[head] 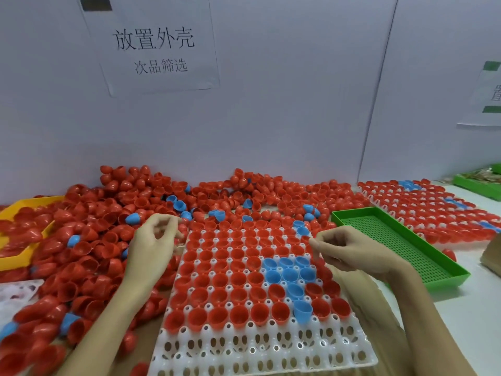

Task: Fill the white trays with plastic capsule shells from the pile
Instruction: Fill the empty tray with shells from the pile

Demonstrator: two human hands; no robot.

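Two white trays (260,348), two green trays (401,240), one yellow tray (16,210).

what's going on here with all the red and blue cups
A person is loading plastic capsule shells from the big pile into a white tray in front of them. Most of the tray holds red shells, with a cluster of blue ones; the nearest rows are unfilled. The left hand hovers at the pile's edge, the right hand over the tray's right side; motion blur hides whether either holds a shell. A second filled tray sits far right, behind a green tray.
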